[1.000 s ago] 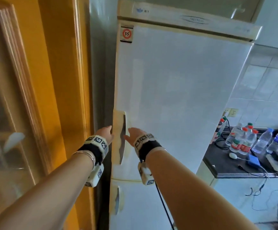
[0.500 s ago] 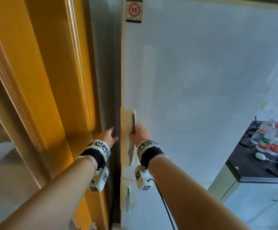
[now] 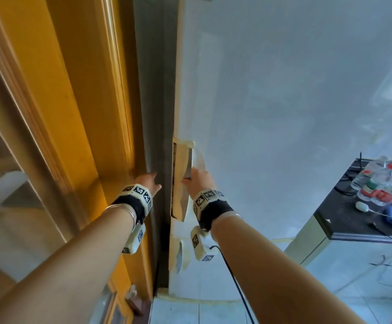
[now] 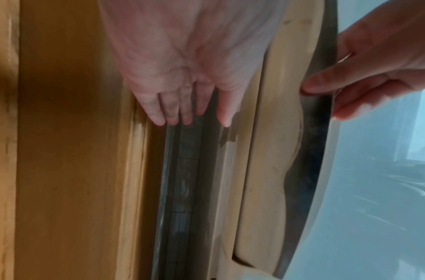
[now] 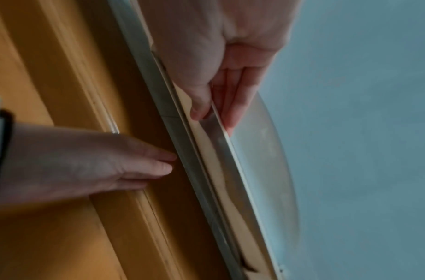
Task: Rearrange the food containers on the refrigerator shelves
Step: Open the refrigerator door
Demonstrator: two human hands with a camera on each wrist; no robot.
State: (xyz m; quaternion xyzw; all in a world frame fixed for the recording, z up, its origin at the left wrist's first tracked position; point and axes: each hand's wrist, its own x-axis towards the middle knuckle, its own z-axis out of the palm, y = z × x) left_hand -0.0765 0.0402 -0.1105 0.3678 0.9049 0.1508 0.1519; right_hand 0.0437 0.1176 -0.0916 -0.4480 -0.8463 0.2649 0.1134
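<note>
The white refrigerator door stands closed, so the shelves and food containers are hidden. Its cream handle runs along the door's left edge. My right hand grips that handle, thumb inside the recess and fingers over its outer edge. My left hand is flat with straight fingers beside the refrigerator's grey side, in the gap next to the yellow frame, and it holds nothing. The left wrist view also shows the handle with my right hand on it.
A yellow wooden door frame stands close on the left of the refrigerator. A second handle sits on the lower door. A black countertop to the right carries several water bottles and cables.
My left hand has left the handle's left side and moved into the gap beside the refrigerator. My right hand has stayed on the handle. The view has come closer to the door.
</note>
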